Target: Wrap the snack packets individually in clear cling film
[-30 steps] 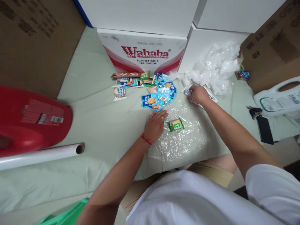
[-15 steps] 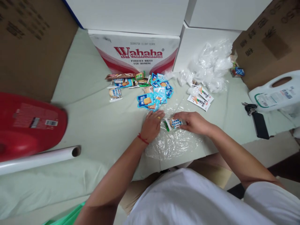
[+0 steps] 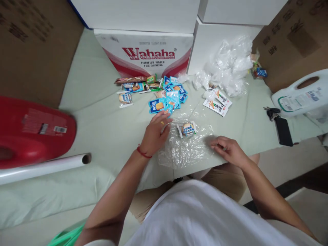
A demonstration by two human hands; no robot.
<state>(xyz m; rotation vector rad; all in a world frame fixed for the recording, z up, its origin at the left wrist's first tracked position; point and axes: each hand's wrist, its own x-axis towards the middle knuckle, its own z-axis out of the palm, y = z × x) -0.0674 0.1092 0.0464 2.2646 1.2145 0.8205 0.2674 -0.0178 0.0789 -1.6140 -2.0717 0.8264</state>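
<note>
One Wahaha box (image 3: 151,54) walling off the back, two jugs on the flanks: red jug (image 3: 38,136), white jug (image 3: 304,99)
One clear film (image 3: 189,153) lies up front — blue packets (image 3: 173,99) crowd its far left corner. Left hand (image 3: 155,135) open beside them; right hand (image 3: 232,152) half-curled at the right edge, can't tell if it's pinching anything. One phone (image 3: 283,131), two stick packs (image 3: 215,108) — one biscuit pack (image 3: 188,130) on the film.

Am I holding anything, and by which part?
Your left hand is open, holding nothing; whether your right hand pinches the clear plastic film by its edge can't be told.
</note>
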